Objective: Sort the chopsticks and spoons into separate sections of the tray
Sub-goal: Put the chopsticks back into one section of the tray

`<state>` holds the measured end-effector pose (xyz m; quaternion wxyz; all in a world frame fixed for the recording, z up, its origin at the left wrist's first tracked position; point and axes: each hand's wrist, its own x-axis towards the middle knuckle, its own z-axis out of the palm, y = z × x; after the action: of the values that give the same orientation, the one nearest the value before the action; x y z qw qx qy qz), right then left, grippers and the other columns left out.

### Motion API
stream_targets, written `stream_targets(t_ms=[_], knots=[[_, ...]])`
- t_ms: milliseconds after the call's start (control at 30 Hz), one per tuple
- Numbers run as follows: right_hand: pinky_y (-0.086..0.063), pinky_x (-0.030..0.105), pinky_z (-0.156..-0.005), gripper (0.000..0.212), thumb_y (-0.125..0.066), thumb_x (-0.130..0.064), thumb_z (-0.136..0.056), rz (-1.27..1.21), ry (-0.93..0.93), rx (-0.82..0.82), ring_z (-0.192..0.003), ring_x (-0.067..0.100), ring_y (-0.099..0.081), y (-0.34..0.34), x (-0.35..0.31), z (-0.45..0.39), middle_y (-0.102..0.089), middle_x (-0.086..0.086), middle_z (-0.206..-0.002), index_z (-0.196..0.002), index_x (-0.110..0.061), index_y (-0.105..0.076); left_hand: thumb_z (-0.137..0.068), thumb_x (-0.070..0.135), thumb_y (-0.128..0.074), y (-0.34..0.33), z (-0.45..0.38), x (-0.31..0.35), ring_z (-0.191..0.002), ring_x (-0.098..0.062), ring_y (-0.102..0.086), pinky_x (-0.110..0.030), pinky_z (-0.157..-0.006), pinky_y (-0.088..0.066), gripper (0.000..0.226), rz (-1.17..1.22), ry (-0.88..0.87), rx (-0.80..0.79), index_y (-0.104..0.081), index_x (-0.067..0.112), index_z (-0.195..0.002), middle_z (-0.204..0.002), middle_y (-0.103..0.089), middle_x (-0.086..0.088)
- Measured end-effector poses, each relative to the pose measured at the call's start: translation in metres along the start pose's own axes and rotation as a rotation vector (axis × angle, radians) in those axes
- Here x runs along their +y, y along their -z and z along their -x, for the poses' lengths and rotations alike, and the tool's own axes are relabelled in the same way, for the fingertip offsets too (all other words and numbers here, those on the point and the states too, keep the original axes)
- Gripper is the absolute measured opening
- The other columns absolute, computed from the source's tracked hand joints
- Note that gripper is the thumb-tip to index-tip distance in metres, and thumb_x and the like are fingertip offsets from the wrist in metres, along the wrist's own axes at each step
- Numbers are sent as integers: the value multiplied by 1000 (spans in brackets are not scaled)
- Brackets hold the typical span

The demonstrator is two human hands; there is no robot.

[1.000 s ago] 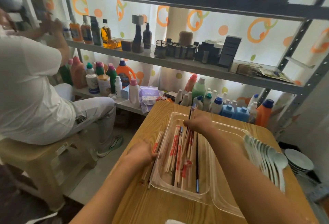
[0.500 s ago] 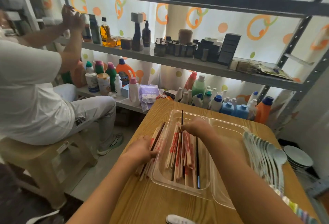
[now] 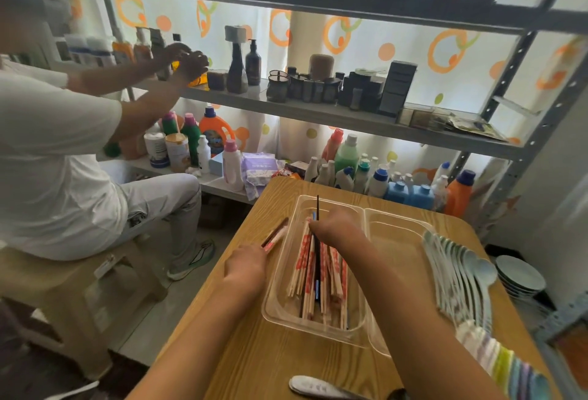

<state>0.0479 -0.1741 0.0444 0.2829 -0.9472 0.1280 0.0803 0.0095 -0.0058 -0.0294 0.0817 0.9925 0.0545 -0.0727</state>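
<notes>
A clear two-section plastic tray [image 3: 366, 208] lies on a wooden table [image 3: 254, 361]. Its left section holds a pile of chopsticks [image 3: 321, 275] in red-and-white paper sleeves, plus dark ones. My right hand [image 3: 337, 229] is over that section, shut on a black chopstick [image 3: 317, 205] that sticks up past the far rim. My left hand [image 3: 246, 267] rests left of the tray, shut on a small bundle of chopsticks [image 3: 275, 235] that points away from me. The right section looks bare. A row of pale spoons [image 3: 461, 282] lies right of the tray.
A white spoon [image 3: 313, 387] lies at the near table edge. Colourful spoons [image 3: 509, 364] sit at the near right, stacked plates [image 3: 518, 275] beyond the table's right edge. Metal shelves with bottles stand behind. A person in white [image 3: 57, 157] sits on a stool at the left.
My right hand has shifted left over the chopstick section, and the black chopstick now points up past the far rim. My left hand's bundle has pulled clear of the tray. The seated person's hands reached the shelf.
</notes>
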Motion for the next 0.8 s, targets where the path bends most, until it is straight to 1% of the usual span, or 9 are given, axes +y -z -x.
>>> stream_targets(t_ms=[33,100,200,333,400,500,633,733,800], knots=[[-51,33,-75,29,-60,-43,-91,-12,-6,-8,-78,19,-59,-2,2,2,-59,5,-84,-83,-15,-55,-95,18,-53,-2,0,0,-105,-28,-59,-36,-85,-51,34,0,23,-4,-49,9,-127,-122,-55,-12],[-50,33,-71,29,-59,-42,-91,-39,-2,9,-76,18,-59,-8,5,5,-59,4,-83,-82,-15,-56,-97,19,-49,-5,3,0,-109,-28,-58,-36,-86,-50,34,-13,58,-7,-45,6,-129,-125,-54,-14],[-46,32,-65,29,-55,-42,-93,-64,55,132,-78,21,-61,-14,10,11,-59,3,-80,-89,-14,-60,-97,20,-48,-9,3,-2,-110,-28,-57,-36,-89,-51,36,-68,68,2,-44,6,-130,-126,-54,-14],[-34,26,-52,33,-54,-39,-92,-93,80,191,-66,21,-58,-18,11,13,-58,3,-70,-77,-12,-63,-99,21,-46,-11,9,-1,-116,-28,-52,-36,-93,-47,39,-118,90,-6,-41,7,-134,-131,-49,-15],[-34,27,-51,33,-53,-39,-91,-97,75,221,-65,21,-60,-19,10,15,-60,3,-70,-76,-11,-65,-98,22,-47,-12,13,-1,-117,-28,-51,-36,-93,-47,39,-131,124,13,-39,7,-133,-131,-48,-16],[-36,26,-52,33,-53,-41,-92,-71,73,265,-67,20,-62,-20,9,18,-63,2,-74,-79,-14,-67,-99,22,-44,-10,17,-6,-114,-30,-55,-38,-90,-48,31,-101,162,31,-40,9,-127,-127,-52,-16],[-34,26,-52,33,-55,-41,-90,-86,88,267,-68,21,-62,-23,9,23,-64,3,-75,-77,-14,-67,-101,19,-39,-3,22,-12,-116,-30,-55,-38,-89,-49,32,-77,172,56,-35,7,-130,-130,-51,-16],[-38,27,-54,33,-56,-40,-90,-104,121,270,-68,20,-63,-23,8,26,-65,3,-74,-76,-13,-67,-99,20,-44,10,27,-14,-114,-30,-57,-38,-86,-49,35,-1,171,114,-34,6,-129,-129,-50,-16],[-41,28,-53,34,-55,-38,-91,-132,155,262,-64,19,-63,-22,7,30,-64,3,-70,-73,-12,-68,-99,17,-41,26,30,-13,-113,-33,-58,-39,-84,-48,28,85,158,156,-34,7,-124,-128,-49,-16]])
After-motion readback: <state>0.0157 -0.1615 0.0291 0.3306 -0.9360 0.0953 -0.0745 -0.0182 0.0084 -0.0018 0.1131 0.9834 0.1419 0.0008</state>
